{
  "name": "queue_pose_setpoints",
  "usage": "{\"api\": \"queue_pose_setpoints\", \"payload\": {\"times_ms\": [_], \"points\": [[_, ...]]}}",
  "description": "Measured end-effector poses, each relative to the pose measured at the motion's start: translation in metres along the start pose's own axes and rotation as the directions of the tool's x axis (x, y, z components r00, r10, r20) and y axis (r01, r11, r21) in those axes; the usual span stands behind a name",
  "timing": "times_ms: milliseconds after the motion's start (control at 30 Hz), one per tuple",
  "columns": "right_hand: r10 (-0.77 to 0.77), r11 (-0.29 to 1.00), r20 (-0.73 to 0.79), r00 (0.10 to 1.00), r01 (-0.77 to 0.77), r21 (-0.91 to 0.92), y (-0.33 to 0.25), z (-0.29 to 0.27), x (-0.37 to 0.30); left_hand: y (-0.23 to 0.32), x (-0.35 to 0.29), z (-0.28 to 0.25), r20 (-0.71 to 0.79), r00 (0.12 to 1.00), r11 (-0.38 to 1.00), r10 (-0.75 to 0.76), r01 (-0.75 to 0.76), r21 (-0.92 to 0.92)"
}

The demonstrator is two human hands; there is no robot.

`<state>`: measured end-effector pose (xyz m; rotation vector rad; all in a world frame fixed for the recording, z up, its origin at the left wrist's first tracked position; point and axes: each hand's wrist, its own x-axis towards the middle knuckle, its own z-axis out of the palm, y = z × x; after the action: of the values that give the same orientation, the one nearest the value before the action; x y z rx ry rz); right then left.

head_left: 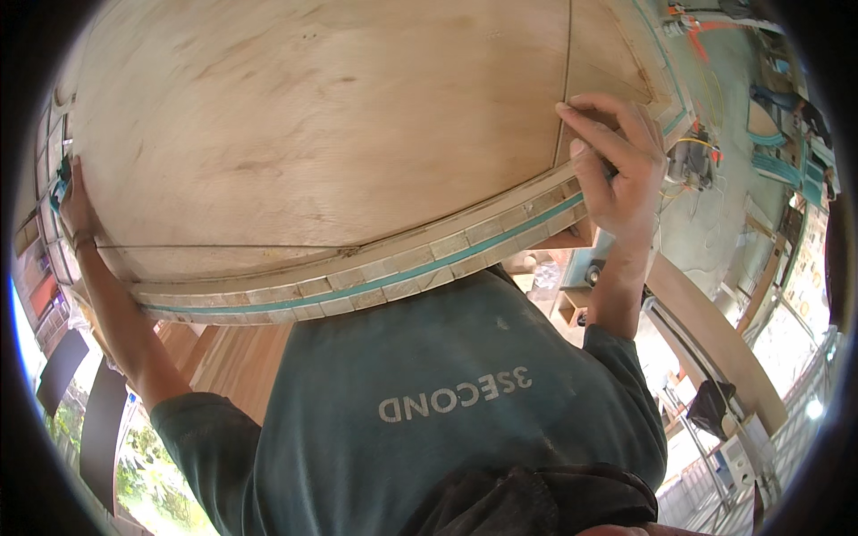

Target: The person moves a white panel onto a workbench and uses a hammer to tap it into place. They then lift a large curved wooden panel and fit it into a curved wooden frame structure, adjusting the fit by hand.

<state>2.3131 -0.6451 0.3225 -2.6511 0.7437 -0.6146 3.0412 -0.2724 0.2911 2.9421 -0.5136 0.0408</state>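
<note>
A large wooden panel (pixel 340 134) with a curved, layered rim (pixel 375 275) spans the view in front of my body. The rim is built of short pale wood blocks with a teal stripe running through it. At the panel's far left edge, my left hand (pixel 77 207) wraps the side; its fingers are partly hidden, and something teal shows beside them. My right hand (pixel 621 170) is at the right front, over the rim. Its index finger stretches onto the panel by a thin dark seam, with the thumb apart from it and nothing visible between them.
To the right, a tool with orange parts and cables (pixel 693 165) lies on the floor. Beyond it are curved teal-edged pieces (pixel 786 165) and a person at the far right. A curved wooden board (pixel 715 335) and a black bag (pixel 712 406) are at lower right.
</note>
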Motion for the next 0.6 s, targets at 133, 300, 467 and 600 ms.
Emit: {"api": "queue_pose_setpoints", "payload": {"times_ms": [133, 300, 467, 600], "points": [[0.038, 0.999, 0.039, 0.999, -0.037, -0.012, -0.003, -0.001, 0.0, -0.005, 0.001, 0.003, -0.012, 0.998, 0.998, 0.056, -0.055, 0.038], [0.053, 0.998, 0.061, 0.997, -0.052, -0.019, -0.008, 0.0, 0.001, 0.002, -0.008, 0.004, -0.095, 0.995, 1.0, -0.016, 0.014, -0.027], [0.079, 0.997, 0.066, 0.995, -0.079, 0.003, -0.013, -0.002, -0.001, 0.02, -0.016, 0.007, -0.098, 0.993, 0.989, 0.06, -0.072, -0.126], [0.075, 0.997, 0.098, 0.992, -0.076, 0.01, -0.012, -0.003, 0.0, -0.005, -0.002, 0.002, -0.077, 0.997, 1.0, -0.001, 0.001, -0.004]]}}
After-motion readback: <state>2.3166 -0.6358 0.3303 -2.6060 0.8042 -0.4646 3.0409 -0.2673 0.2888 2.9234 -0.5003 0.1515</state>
